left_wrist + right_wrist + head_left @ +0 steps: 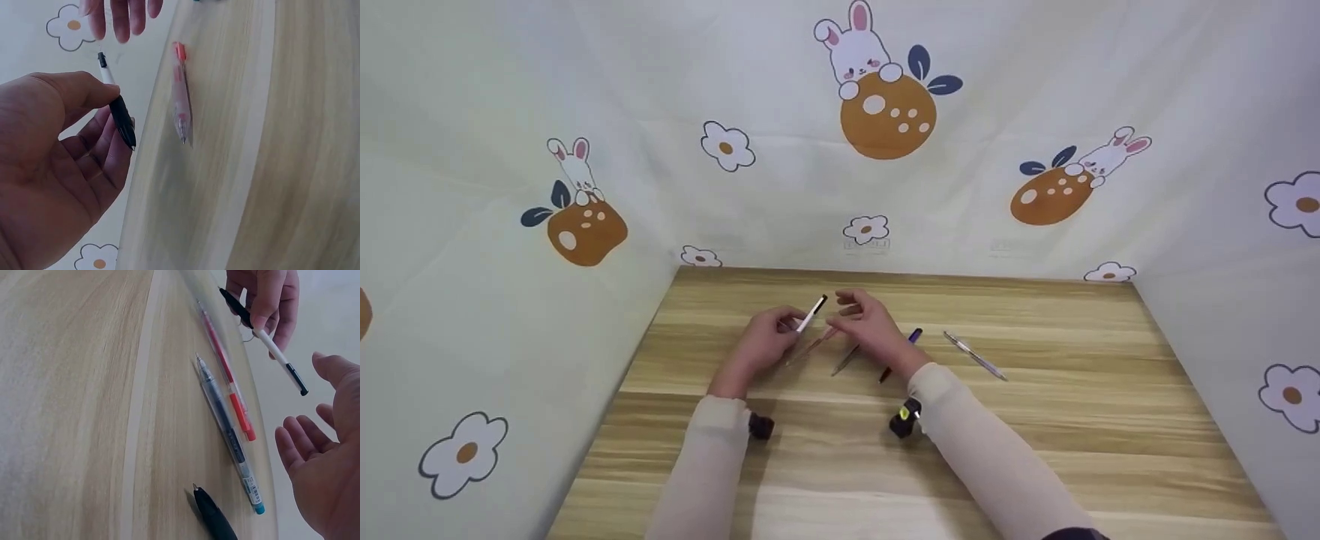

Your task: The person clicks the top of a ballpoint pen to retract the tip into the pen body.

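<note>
My left hand (765,341) pinches a white-and-black ballpoint pen (812,313) between thumb and fingers. Its black grip and metal tip (133,147) angle down toward me, while the white barrel (270,343) points away to the right. Facing the pen's far end, my right hand (874,326) is held with loosely bent fingers and nothing in its grasp. A clear pen with red parts (225,365) lies on the table under the two hands. Beside it lies a clear gel pen with a teal end (228,439), partly hidden by my right hand in the head view.
Farther right on the wooden table (825,465) lie a dark pen with a blue-purple end (913,336) and a clear pen (975,355). A pale cloth with rabbit and flower prints (780,202) hangs around the back and sides of the table.
</note>
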Demonstrator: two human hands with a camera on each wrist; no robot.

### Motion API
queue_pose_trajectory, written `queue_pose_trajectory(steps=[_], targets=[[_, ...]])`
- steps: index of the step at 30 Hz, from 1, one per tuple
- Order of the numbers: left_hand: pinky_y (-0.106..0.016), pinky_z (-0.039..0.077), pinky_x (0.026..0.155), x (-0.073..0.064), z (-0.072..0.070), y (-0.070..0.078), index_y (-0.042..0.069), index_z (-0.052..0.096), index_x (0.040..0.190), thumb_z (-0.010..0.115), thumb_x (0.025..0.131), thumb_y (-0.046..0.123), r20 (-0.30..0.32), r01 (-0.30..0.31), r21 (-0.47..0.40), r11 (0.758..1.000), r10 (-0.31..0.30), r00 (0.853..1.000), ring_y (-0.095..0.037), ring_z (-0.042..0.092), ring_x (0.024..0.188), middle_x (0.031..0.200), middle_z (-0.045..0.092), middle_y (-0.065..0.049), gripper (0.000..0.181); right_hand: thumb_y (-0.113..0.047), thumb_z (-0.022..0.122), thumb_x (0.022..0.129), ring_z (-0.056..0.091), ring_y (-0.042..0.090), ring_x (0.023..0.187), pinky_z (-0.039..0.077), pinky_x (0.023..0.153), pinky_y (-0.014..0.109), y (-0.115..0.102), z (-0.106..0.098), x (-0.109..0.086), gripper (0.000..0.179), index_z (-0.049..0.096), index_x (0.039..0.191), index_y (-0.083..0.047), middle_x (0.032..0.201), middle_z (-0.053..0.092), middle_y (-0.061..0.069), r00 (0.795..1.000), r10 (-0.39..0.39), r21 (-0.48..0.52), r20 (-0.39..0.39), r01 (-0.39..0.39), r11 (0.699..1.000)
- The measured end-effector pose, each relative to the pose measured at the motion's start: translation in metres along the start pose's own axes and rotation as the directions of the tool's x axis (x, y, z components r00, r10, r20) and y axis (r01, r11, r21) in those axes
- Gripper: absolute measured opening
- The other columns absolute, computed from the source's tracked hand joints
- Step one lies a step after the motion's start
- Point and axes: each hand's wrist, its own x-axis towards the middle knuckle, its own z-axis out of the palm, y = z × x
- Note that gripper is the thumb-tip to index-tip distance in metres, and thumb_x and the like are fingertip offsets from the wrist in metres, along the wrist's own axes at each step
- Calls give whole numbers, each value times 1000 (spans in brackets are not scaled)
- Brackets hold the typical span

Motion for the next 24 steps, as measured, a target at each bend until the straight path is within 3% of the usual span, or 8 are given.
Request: queue_pose_trajectory(steps=[7,13,18,21,24], targets=[[-32,55,77,1,14,10,5,76,128,67,99,-5,12,-15,-74,997,16,1000,-21,66,93,109,73,-17,32,-15,78,103,65,34,130,57,97,37,-1,-6,-2,56,59,153,0,148,60,28,997,23,43,-70,-20,999],[-29,54,75,1,25,23,3,75,127,75,103,7,26,-30,-131,991,33,999,-18,66,90,107,74,-15,25,-12,79,101,68,28,122,59,98,49,-2,-13,-5,54,61,151,1,142,66,25,992,27,69,-120,-19,997],[-30,53,76,1,32,29,7,77,124,81,103,22,48,-35,-170,985,43,998,-17,66,91,112,74,-22,26,-4,76,100,70,27,117,61,96,34,-1,-17,-5,51,61,148,6,135,69,25,990,9,142,-142,11,990],[-30,55,80,1,36,31,5,77,124,76,105,9,49,-46,-173,984,55,997,-20,68,95,116,74,-26,19,0,76,100,70,24,113,61,96,32,-2,-19,-7,50,61,147,7,132,70,25,989,-1,185,-149,29,982],[-32,57,84,1,40,34,0,75,125,70,103,-2,42,-52,-171,984,60,997,-22,68,98,113,74,-23,22,3,76,99,71,21,109,62,96,33,-2,-22,-7,49,62,146,8,129,70,26,987,-11,206,-160,44,978]])
